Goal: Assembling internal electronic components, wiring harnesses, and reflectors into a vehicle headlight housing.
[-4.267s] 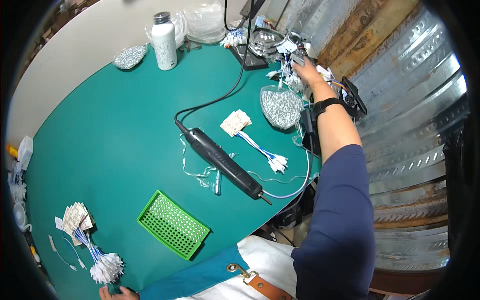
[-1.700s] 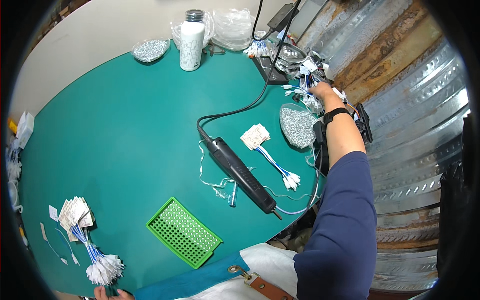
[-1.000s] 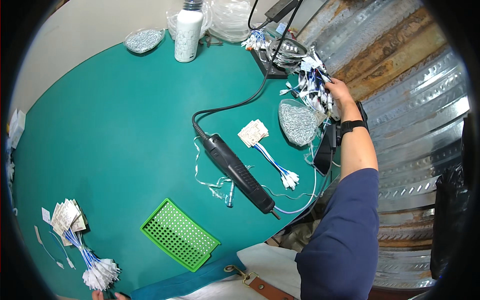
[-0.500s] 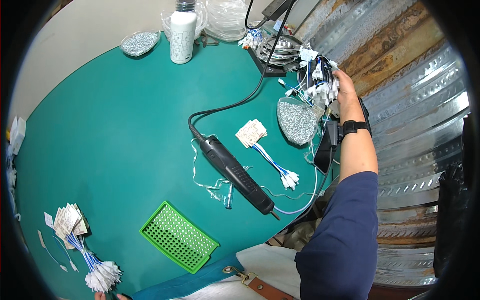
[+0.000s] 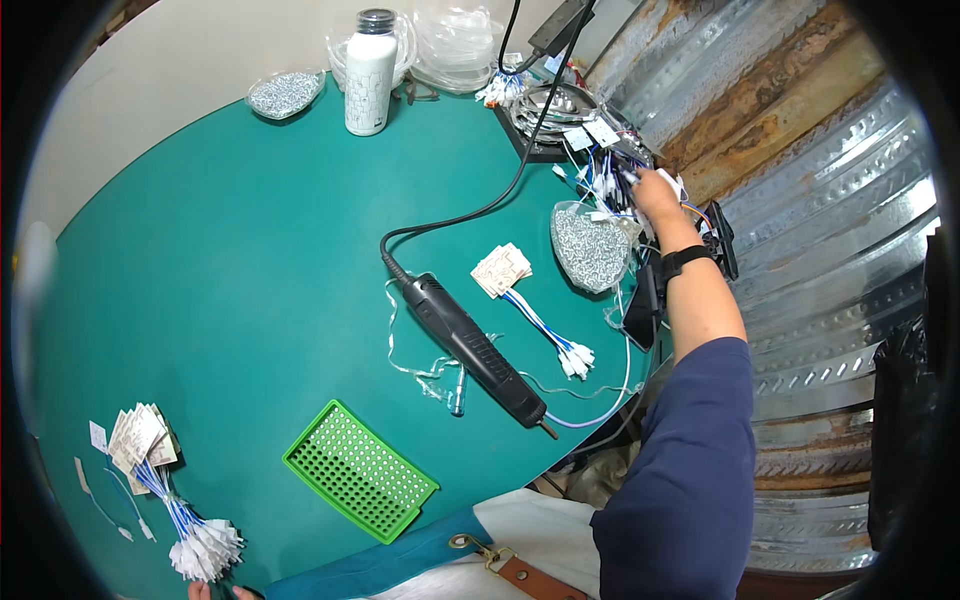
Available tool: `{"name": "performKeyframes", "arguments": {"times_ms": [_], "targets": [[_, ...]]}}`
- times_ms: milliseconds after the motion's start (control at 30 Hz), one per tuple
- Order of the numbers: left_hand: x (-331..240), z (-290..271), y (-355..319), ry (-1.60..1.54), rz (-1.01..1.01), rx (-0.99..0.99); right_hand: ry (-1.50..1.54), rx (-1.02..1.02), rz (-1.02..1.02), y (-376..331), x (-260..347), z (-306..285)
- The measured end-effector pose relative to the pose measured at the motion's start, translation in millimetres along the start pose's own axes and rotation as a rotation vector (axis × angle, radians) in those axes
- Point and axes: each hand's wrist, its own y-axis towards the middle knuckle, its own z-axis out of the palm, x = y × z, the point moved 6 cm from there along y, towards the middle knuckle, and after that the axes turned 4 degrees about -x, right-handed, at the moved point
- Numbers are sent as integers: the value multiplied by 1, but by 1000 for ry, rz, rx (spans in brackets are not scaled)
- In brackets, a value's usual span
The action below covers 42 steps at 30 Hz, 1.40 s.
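Observation:
My right hand point(image 5: 655, 193) is stretched out to the table's far right edge, shut on a tangle of blue and white wires with small tags point(image 5: 608, 168). The tangle hangs just beyond a clear bag of small metal parts point(image 5: 590, 246). Only the fingertips of my left hand point(image 5: 215, 592) show at the bottom edge. They touch the white connector end of a wire bundle with paper tags point(image 5: 170, 500); its grip is hidden. A second tagged wire bundle point(image 5: 530, 300) lies beside a black corded hand tool point(image 5: 475, 345) in the middle of the green table point(image 5: 220, 280).
A green perforated tray point(image 5: 358, 483) sits near the front edge. A white bottle point(image 5: 368, 70), a dish of metal bits point(image 5: 285, 93) and plastic bags point(image 5: 460, 35) stand at the back. A corrugated metal wall point(image 5: 800, 200) runs along the right. A black phone point(image 5: 640, 305) lies by my wrist.
My right hand reached into the wire pile at the far right, gathered a cluster of tagged wires and lifted it. It now sits slightly lower, closer to the bag of parts.

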Motion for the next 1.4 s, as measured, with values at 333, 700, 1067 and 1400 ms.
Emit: {"name": "performKeyframes", "arguments": {"times_ms": [333,700,1067,1400], "targets": [[5,-1,-5,-68,-5,-87,302,-234,-46,-8,50,-65],[-8,1,13,-60,-65,-28,695,279,-92,6,80,-1],[-16,-3,31,-41,-97,-33,420,-803,-2,-1,-13,-129],[31,12,-55,-53,-289,95,-18,366,50,-25,24,-33]]}}
